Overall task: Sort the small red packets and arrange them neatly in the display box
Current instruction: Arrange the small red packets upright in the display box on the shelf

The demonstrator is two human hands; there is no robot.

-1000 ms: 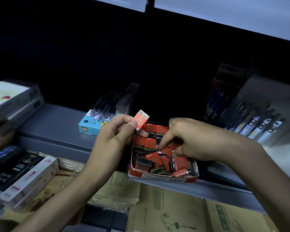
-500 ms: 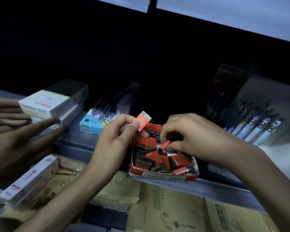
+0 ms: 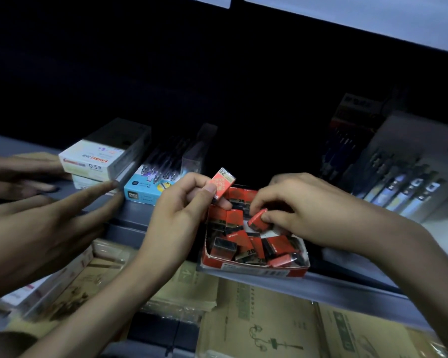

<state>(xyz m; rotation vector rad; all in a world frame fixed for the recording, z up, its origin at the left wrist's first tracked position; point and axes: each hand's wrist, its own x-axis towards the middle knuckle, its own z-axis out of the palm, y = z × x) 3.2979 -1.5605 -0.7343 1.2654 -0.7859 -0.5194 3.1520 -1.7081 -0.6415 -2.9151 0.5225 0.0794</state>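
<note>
Red packets [image 3: 277,245] lay jumbled in the display box [image 3: 256,272]; left hand [image 3: 184,215] pinched one above it, right hand [image 3: 311,210] pinched another inside. Another person's hands [image 3: 42,228] crowded the white boxes [image 3: 96,161] at left.

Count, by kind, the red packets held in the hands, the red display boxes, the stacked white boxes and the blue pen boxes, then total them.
Red packets held: 2, one in the left hand, one in the right hand
Red display box: 1
White boxes: 2
Blue pen box: 1
Total: 6
</note>
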